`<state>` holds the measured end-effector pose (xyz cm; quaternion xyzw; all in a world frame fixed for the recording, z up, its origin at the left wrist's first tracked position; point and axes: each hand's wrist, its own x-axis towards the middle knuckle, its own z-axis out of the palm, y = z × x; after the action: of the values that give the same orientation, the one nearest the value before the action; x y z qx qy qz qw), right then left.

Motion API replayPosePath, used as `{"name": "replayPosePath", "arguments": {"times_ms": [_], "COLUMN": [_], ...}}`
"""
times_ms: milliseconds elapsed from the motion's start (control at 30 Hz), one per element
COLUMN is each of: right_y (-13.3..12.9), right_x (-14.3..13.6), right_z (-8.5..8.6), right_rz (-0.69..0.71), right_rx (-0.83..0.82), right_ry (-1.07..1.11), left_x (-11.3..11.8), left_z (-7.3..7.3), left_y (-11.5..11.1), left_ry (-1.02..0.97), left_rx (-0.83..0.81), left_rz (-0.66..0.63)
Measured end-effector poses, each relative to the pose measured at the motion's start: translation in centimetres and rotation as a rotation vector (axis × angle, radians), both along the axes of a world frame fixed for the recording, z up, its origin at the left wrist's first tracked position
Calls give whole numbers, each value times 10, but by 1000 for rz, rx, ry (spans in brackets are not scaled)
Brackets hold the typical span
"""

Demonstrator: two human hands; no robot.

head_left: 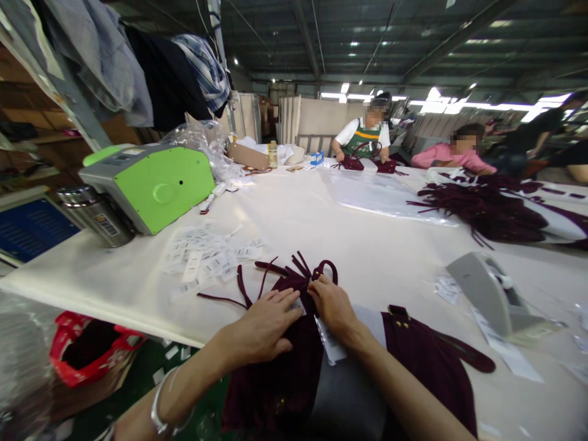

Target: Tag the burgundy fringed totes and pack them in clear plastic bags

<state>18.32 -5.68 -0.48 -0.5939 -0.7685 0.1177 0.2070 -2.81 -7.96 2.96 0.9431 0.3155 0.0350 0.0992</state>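
A dark maroon bag (296,367) with a grey panel (344,392) lies on the near part of the worktop (285,208), directly before the person. Its maroon left part has the long axis running away from the person, leaning a little to the right. The narrow, gathered end points to the far side; there the fringe (241,285) spreads to the left, and a small loop (334,269) stands beside it. On the right, a strap (473,355) with a rounded tip points to the right and slightly toward the person.

The left hand (269,327) lies nearly flat upon the maroon fabric, its fingers extended and its thumb apart, so its grip is wide and closes around nothing. The right hand (333,306) has bent fingers, touching the gathered end near the loop. Its thumb is hidden, so I cannot tell whether its grip holds the fabric. A white strip (331,350) lies under the right wrist. White labels (206,257) are scattered beyond the left hand, near a green machine (160,184).
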Motion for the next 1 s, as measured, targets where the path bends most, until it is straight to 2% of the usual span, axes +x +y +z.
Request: {"name": "replayPosePath", "arguments": {"times_ms": [67, 133, 167, 233, 300, 333, 433, 533, 667, 833, 933, 1000], "right_y": [-2, -3, -4, -4, -3, -2, 2, 7, 11, 19, 26, 30], "right_x": [-3, -4, -3, 1, 6, 10, 16, 16, 12, 7, 8, 12], "right_z": [-5, -7, -7, -7, -7, -7, -8, -10, -14, -13, -11, -10], "right_rz": [-2, 2, 9, 16, -7, -34, -117, -92, -58, -234, -205, -179], "right_rx": [-6, -9, -8, 11, 51, 75, 124, 134, 130, 29, 28, 23], "right_ry": [-40, -34, -12, 73, 193, 252, 360, 317, 172, 55, 6, 50], "left_x": [9, 28, 40, 63, 78, 82, 84, 79, 76, 73, 70, 67], "left_z": [19, 26, 23, 9, -13, -24, -50, -62, -65, -69, -68, -65], "left_y": [10, 29, 41, 64, 80, 85, 93, 97, 105, 109, 108, 108], "left_ry": [-103, -189, -215, -230, -236, -244, -310, -406, -501, -612, -647, -641], "left_rx": [-43, -56, -62, -97, -128, -142, -191, -261, -347, -518, -572, -609], "left_rz": [-1, 96, 188, 403, 502, 512, 485, 423, 323, 250, 245, 235]}}
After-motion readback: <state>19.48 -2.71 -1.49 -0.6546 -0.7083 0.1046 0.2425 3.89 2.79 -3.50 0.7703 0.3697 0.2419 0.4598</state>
